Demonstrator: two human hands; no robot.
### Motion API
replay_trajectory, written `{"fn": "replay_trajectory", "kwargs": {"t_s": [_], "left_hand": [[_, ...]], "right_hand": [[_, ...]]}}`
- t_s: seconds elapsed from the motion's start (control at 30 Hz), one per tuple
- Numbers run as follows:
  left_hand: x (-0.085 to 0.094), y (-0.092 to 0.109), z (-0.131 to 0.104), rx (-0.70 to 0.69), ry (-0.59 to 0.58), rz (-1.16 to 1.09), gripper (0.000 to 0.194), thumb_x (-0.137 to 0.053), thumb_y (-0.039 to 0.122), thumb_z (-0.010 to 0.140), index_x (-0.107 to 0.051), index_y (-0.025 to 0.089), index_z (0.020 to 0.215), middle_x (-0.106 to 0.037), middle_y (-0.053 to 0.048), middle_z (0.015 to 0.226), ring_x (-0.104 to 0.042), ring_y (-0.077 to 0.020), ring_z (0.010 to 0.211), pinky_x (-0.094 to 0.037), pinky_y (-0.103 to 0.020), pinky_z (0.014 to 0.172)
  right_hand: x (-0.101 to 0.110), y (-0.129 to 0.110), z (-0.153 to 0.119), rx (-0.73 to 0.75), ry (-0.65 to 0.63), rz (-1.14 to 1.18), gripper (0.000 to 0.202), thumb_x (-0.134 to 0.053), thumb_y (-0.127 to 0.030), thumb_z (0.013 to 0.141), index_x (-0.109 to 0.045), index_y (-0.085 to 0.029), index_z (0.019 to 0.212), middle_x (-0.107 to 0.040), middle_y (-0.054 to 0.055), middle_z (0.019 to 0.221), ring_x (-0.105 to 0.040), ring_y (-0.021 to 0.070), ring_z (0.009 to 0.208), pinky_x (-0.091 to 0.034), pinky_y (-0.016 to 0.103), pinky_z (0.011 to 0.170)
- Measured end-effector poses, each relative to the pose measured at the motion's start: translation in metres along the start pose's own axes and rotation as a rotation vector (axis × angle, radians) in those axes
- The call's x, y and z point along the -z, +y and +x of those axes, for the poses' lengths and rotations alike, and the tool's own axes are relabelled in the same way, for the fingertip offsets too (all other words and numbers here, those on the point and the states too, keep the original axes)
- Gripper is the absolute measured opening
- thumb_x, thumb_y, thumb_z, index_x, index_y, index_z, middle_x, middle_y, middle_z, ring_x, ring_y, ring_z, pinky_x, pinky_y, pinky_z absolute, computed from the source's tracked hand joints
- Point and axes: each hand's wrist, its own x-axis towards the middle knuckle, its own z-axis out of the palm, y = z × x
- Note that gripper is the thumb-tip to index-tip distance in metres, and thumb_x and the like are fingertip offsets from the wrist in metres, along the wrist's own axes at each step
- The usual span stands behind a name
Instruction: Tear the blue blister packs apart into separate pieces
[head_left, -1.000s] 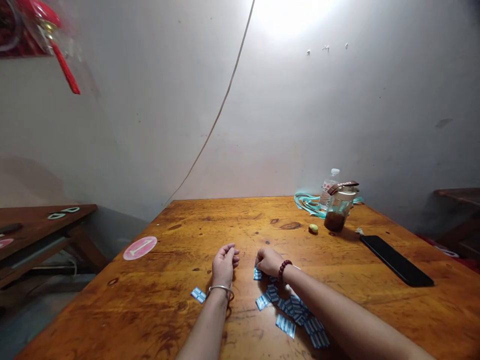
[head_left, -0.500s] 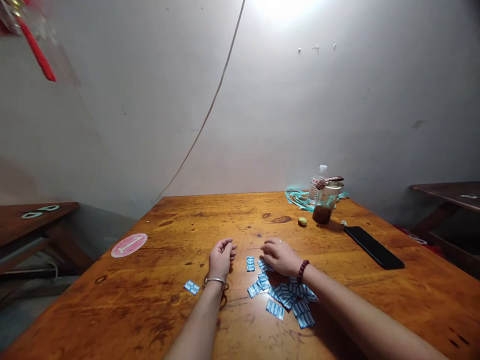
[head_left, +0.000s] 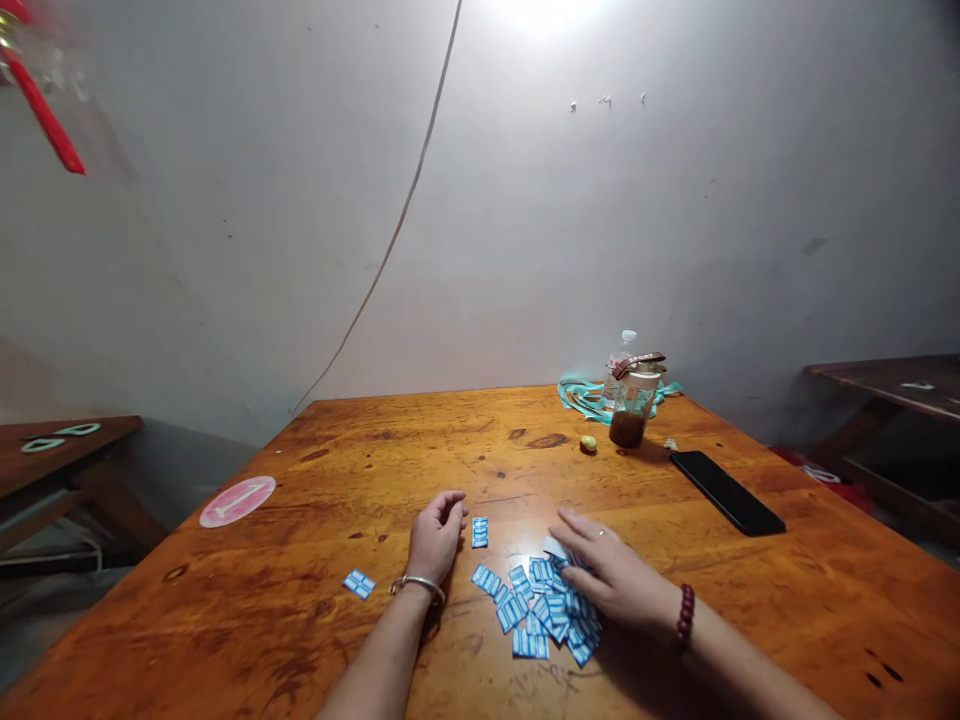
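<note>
Table (head_left: 405, 445): far edge well beyond cards (head_left: 555, 612) | left hand (head_left: 435, 538) half-curled | right hand (head_left: 619, 575) spread

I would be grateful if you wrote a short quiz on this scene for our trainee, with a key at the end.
1. Multiple choice: What are the fingers of the right hand at?
A) the black phone
B) the pile of blue-and-white cards
C) the teal straps
2. True or false: The left hand is gripping the bottle with the brown strap.
3. Open question: What colour is the round marker near the left edge of the table?

Key: 1: B. 2: False. 3: Pink.
</note>
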Motion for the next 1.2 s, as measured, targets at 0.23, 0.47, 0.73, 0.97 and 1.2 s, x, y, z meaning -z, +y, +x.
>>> {"fn": "replay_trajectory", "kwargs": {"t_s": [0.23, 0.47, 0.73, 0.97, 1.2], "left_hand": [[-0.018, 0.017, -0.016, -0.234, -0.091, 0.232, 0.019, -0.05, 0.029, 0.07, -0.064, 0.019, 0.08, -0.064, -0.004, 0.071, -0.057, -0.0173, 0.065, -0.044, -0.027, 0.061], [-0.041, 0.054, -0.059, -0.461, -0.633, 0.521, 0.02, -0.048, 0.022, 0.072, -0.065, 0.022, 0.082, -0.065, -0.004, 0.073, -0.056, -0.0167, 0.066, -0.041, -0.024, 0.06], [-0.019, 0.058, -0.069, -0.407, -0.622, 0.531, 0.019, -0.046, 0.022, 0.075, -0.064, 0.022, 0.079, -0.063, -0.004, 0.072, -0.055, -0.0167, 0.068, -0.04, -0.024, 0.063], [0.004, 0.034, -0.066, -0.196, -0.215, 0.318, 0.02, -0.048, 0.031, 0.074, -0.064, 0.02, 0.079, -0.063, -0.005, 0.074, -0.056, -0.0192, 0.069, -0.042, -0.027, 0.064], [-0.007, 0.044, -0.08, -0.27, -0.394, 0.392, 0.02, -0.047, 0.031, 0.075, -0.064, 0.021, 0.071, -0.062, -0.004, 0.067, -0.054, -0.0177, 0.063, -0.041, -0.025, 0.059]], "right_hand": [[-0.021, 0.022, -0.013, -0.096, 0.0, -0.1, 0.058, -0.039, -0.052, 0.076, -0.031, -0.026, 0.128, -0.021, 0.012, 0.137, -0.011, 0.0282, 0.126, -0.011, 0.049, 0.098], [-0.027, 0.016, -0.012, 0.04, 0.086, -0.045, 0.042, -0.033, -0.046, 0.082, -0.043, -0.03, 0.119, -0.035, 0.006, 0.131, -0.025, 0.0241, 0.122, -0.016, 0.045, 0.098], [-0.016, 0.039, -0.008, -0.117, 0.413, 0.15, 0.033, -0.03, -0.035, 0.084, -0.058, -0.019, 0.091, -0.059, 0.009, 0.097, -0.051, 0.0201, 0.092, -0.037, 0.032, 0.081], [-0.017, 0.034, -0.006, -0.148, 0.449, 0.171, 0.031, -0.03, -0.032, 0.084, -0.054, -0.019, 0.07, -0.059, 0.006, 0.075, -0.052, 0.0176, 0.074, -0.038, 0.027, 0.067], [-0.019, 0.033, -0.008, -0.145, 0.443, 0.114, 0.025, -0.035, -0.024, 0.081, -0.057, -0.018, 0.071, -0.059, 0.004, 0.075, -0.051, 0.0153, 0.074, -0.036, 0.025, 0.069]]}}
